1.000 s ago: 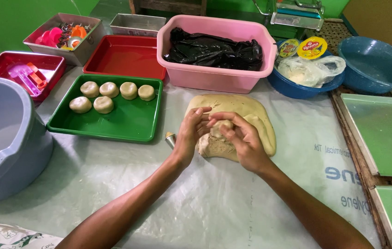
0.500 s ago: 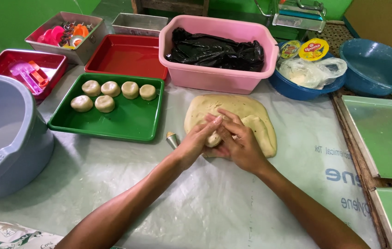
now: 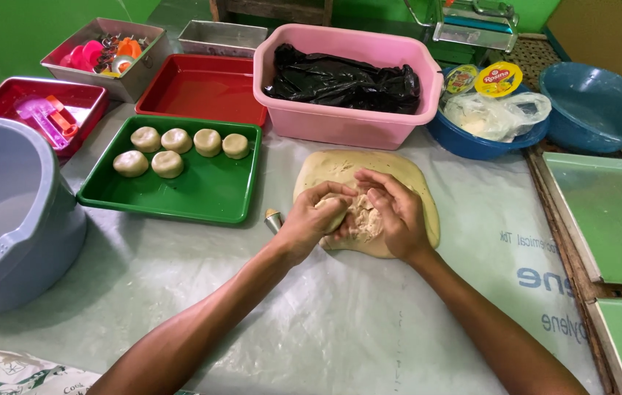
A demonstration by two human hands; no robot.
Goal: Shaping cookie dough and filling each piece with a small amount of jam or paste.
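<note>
Both your hands are on the dough (image 3: 369,192), just right of the green tray (image 3: 201,201): left hand (image 3: 309,223) and right hand (image 3: 393,213) clench a torn lump at its near edge. Six balls (image 3: 179,146) sit in the tray, within reach.

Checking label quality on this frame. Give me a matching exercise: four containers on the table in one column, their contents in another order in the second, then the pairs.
Column 1
1. green tray
2. pink tub
3. dark blue bowl
4. metal box

Column 2
A. black plastic bag
B. colourful cutters
C. six dough rounds
D. clear bag and small tubs

Pairs: 1-C, 2-A, 3-D, 4-B
</note>
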